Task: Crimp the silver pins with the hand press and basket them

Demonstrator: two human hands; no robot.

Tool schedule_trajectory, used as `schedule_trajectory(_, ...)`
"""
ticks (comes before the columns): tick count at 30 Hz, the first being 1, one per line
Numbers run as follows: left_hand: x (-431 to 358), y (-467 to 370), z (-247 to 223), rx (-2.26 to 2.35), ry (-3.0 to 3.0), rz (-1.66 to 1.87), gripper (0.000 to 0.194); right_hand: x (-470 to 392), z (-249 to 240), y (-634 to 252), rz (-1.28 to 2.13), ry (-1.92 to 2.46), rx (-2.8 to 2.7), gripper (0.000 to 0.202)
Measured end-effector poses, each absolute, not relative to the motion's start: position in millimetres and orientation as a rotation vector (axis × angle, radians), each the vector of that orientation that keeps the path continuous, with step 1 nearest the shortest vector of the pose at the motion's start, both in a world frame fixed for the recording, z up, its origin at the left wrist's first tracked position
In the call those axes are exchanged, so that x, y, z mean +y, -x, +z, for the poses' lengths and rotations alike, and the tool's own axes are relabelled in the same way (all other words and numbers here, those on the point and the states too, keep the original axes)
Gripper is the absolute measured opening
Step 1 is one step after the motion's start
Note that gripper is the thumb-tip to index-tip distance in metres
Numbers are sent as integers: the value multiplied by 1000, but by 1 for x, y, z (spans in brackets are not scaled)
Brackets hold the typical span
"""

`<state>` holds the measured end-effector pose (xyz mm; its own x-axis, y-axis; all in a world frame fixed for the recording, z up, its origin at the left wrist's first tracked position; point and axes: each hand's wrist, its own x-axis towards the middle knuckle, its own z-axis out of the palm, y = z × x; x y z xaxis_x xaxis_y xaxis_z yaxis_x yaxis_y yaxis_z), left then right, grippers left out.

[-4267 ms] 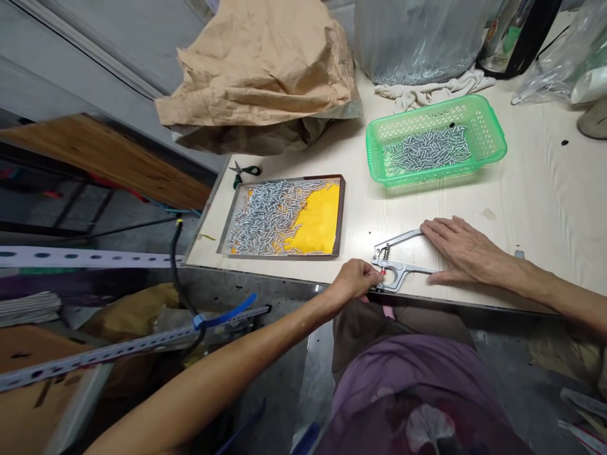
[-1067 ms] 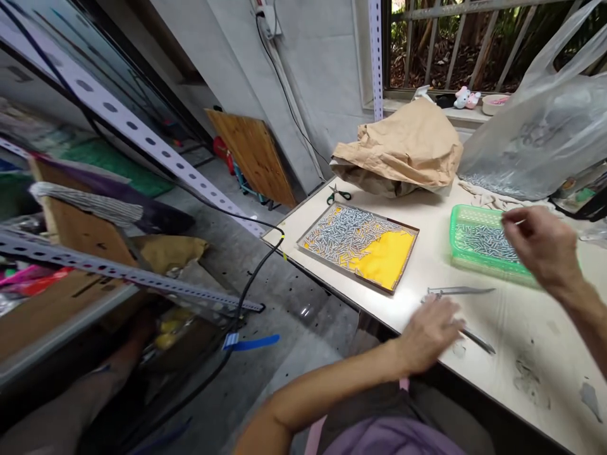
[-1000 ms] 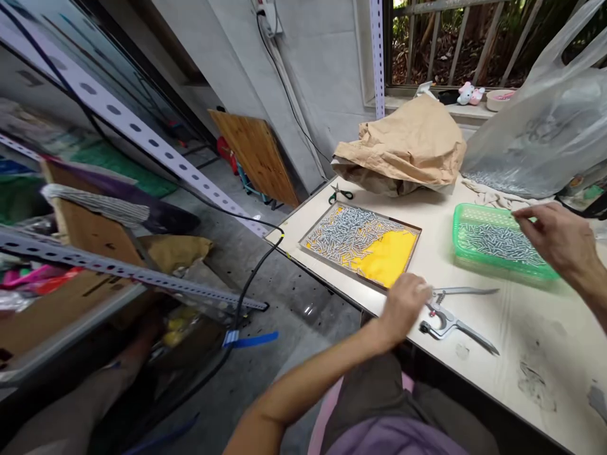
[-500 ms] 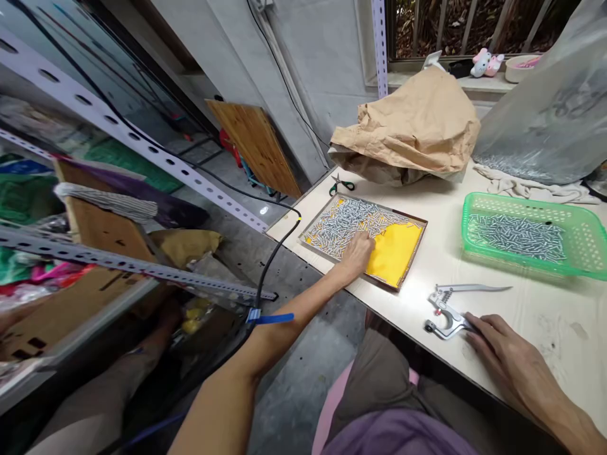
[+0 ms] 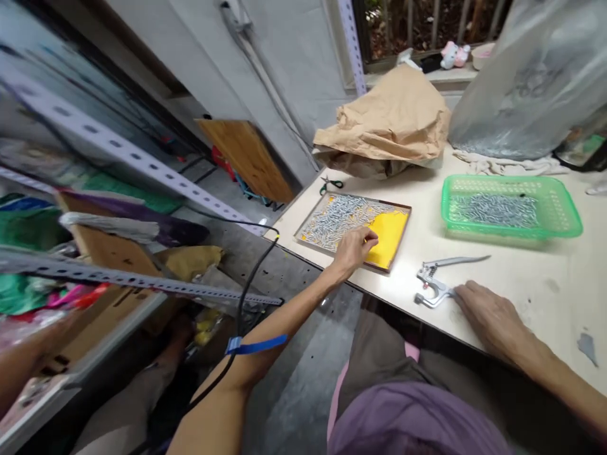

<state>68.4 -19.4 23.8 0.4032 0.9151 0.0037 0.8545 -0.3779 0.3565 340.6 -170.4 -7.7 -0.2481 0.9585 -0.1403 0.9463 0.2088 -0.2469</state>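
My left hand (image 5: pixel 351 250) is over the near side of a shallow tray (image 5: pixel 396 203) with a yellow bottom. Thumb and fingertips are pinched together; anything between them is too small to make out. Many small silvery metal pins (image 5: pixel 337 218) cover the tray's left part, and bare yellow shows at its right. On the table, my right hand (image 5: pixel 490 316) is closed round a handle of metal hand pliers (image 5: pixel 434 287). Their C-shaped jaw points left and the other handle stands apart. A green basket (image 5: pixel 559 218) beyond them holds more such pins.
Green-handled scissors (image 5: pixel 331 184) lie behind the tray. A crumpled brown paper bag (image 5: pixel 389 126) and a large clear plastic bag (image 5: pixel 502 95) stand at the back. A black cable (image 5: pixel 244 291) hangs by my left arm. Another person's leg (image 5: pixel 128 392) shows at lower left.
My left hand has lifted from among the pins toward the bare yellow part, its fingertips now pinched. My right hand still holds the pliers. The view has shifted slightly.
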Motion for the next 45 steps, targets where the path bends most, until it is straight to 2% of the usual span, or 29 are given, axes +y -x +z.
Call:
schedule_trajectory(4,-75,-102,15,1226,-2428,68,11,-165,2,-338,471,1996,-2462,20)
schedule_trajectory(7,-98,-115,4,1210,-2503,-176,15,-161,10,-338,532,2032,-2490,15)
schedule_trajectory(16,-95,-114,-1,1203,-2556,-360,21,-156,23,-336,670,2068,-2513,18)
schedule_trajectory(21,-94,-120,0,1246,-2335,-120,16,-153,27,-334,720,2073,-2567,20)
schedule_trajectory(24,-91,-130,4,1376,-1848,80,9,-153,28,-334,709,2064,-2603,24)
schedule_trajectory(29,-89,-145,8,1456,-1246,111,10,-155,26,-334,694,2065,-2604,27)
schedule_trajectory(37,-91,-153,11,1567,-1176,67,9,-158,25,-336,694,2054,-2604,26)
schedule_trajectory(45,-82,-157,14,1570,-1245,-87,16,-159,13,-339,589,1999,-2624,24)
